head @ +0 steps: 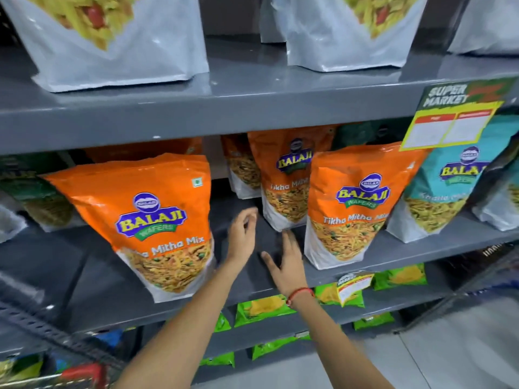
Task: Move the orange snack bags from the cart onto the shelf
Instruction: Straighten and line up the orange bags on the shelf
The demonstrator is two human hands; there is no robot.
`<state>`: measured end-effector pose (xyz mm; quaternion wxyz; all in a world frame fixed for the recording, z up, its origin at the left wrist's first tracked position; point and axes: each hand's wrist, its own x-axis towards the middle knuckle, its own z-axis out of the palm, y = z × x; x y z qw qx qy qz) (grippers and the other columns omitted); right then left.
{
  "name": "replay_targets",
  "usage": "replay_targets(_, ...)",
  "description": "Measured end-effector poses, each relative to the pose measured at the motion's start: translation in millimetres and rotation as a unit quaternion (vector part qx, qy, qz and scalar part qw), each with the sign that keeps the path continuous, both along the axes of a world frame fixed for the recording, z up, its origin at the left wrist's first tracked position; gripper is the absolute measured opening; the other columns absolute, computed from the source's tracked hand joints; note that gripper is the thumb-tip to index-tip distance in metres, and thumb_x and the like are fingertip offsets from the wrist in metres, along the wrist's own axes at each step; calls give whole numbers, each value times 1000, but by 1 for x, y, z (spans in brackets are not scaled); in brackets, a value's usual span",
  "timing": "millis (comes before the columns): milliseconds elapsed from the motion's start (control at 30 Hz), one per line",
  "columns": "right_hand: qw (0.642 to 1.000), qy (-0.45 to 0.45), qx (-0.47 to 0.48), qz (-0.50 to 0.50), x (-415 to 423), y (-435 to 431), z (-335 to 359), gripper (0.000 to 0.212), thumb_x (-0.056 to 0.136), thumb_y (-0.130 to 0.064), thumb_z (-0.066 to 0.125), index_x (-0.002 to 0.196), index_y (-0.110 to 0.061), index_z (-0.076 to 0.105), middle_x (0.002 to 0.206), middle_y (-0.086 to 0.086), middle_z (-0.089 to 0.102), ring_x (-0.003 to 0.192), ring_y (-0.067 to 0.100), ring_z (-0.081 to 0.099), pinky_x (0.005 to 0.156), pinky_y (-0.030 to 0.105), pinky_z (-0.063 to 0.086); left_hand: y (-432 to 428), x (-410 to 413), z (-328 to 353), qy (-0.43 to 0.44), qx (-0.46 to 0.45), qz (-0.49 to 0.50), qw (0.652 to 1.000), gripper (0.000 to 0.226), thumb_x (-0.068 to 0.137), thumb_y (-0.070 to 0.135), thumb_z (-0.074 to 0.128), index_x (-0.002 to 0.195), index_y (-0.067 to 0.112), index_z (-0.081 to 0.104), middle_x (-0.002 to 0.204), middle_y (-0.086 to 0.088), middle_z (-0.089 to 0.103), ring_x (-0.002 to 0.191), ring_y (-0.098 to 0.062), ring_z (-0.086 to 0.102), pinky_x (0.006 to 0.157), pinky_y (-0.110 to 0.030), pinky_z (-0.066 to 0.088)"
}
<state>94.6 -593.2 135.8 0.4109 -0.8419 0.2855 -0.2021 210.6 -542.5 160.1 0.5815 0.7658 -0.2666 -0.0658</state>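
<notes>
Orange "Balaji Tikha Mitha Mix" bag

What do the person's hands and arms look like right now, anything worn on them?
Both forearms are bare, with no sleeves in view and no gloves. The right hand has a thin red thread band around its wrist. The left hand shows no band, watch or ring that I can make out.

Grey metal shelving stands on a pale tiled floor.
</notes>
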Motion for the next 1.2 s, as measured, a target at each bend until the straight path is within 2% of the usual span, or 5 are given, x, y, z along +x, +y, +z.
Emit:
replay_targets(300,999,-32,7,-43,16,-18,-7,74,90,-38,48,146,-3,13,157,14,9,147,22,7,115,21,1,-54,22,-22,108,-22,-8,994,22,97,13,39,105,-2,53,99,-11,55,95,-19,50,71,-17,36)
replay_targets(667,999,-29,-10,-10,25,2,-10,74,93,-40,46,148,-10,6,159,7,-1,144,7,-3,114,15,0,-24,39,-35,119,-3,49,992,23,98,18,35,111,4,48,106,-8,57,107,-29,56,95,-43,45)
replay_targets(933,994,-102,-38,-16,-34,4,6,59,88,-52,40,133,-14,44,144,6,38,136,12,30,112,8,17,-7,-27,-20,51,-85,178,979,23,93,10,47,114,0,49,118,-13,53,104,-20,52,82,-9,38)
replay_targets(1067,962,-203,-45,-175,-81,-28,12,45,85,-39,50,119,-9,53,119,9,47,114,16,44,99,28,36,-13,-74,-21,49,-74,18,996,15,89,13,57,103,16,55,102,0,61,89,-4,60,71,-11,43)
replay_targets(1200,954,-184,72,-225,-103,-88,25,81,74,-51,64,138,-13,33,139,8,35,124,9,35,103,24,29,-44,-88,-20,167,-28,-171,971,64,79,22,71,134,15,39,126,6,54,112,-1,55,85,-15,51)
